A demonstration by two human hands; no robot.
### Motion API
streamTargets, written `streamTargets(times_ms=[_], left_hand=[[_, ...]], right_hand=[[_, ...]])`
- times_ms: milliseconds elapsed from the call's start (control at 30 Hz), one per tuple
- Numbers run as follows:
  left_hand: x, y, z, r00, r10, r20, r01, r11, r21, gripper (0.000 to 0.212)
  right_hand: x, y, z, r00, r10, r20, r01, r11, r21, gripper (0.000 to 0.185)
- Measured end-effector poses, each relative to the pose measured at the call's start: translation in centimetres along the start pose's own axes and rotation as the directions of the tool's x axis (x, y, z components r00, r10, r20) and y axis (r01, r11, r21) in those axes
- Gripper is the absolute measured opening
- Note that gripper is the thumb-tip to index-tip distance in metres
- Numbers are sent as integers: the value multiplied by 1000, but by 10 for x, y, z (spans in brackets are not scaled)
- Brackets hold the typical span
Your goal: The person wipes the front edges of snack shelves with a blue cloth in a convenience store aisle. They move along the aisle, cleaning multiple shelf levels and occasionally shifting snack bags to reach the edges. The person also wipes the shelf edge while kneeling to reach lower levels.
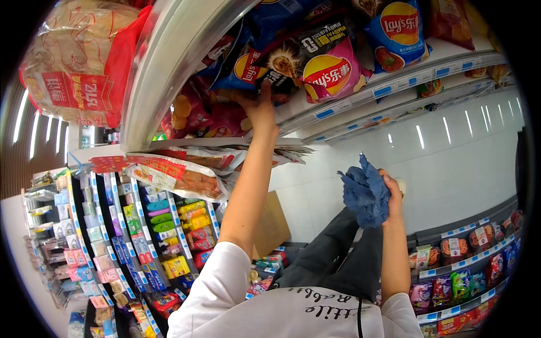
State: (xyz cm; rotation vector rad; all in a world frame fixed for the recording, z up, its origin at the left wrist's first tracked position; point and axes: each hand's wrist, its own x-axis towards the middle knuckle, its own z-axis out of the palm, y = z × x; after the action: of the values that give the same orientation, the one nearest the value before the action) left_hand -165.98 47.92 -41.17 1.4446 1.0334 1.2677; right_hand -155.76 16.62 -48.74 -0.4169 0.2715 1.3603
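Note:
My left hand (pixel 258 110) reaches into the shelf at the top, against a dark Lay's chip bag (pixel 277 80). Some of its fingers are hidden among the bags, so whether it grips one cannot be told. Just right of it stands a pink and black Lay's bag (pixel 327 74), and a blue Lay's bag (pixel 397 36) is farther right. Crumpled blue cloth (pixel 365 192) bunches up in my right hand (pixel 394 196), which is closed around its right side, above the floor and in front of my dark trousers.
A shelf edge with price tags (pixel 380 89) runs below the chips. Packaged snacks (pixel 181 175) hang beneath my left forearm. A large clear and red bag (pixel 80 63) is at upper left. Shelves of packets (pixel 169 224) stand lower left, more (pixel 456 262) lower right. A cardboard piece (pixel 270 224) stands behind my left arm.

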Motion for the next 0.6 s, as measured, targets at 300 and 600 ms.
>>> streamTargets(times_ms=[300,600], left_hand=[[2,-8,-17,999,40,24,-41,998,46,47],[-7,-11,-35,983,61,-173,-31,985,170,43]], right_hand=[[-11,28,-26,994,14,-106,-8,999,53,21],[-4,27,-30,998,-69,3,69,988,-141,26]])
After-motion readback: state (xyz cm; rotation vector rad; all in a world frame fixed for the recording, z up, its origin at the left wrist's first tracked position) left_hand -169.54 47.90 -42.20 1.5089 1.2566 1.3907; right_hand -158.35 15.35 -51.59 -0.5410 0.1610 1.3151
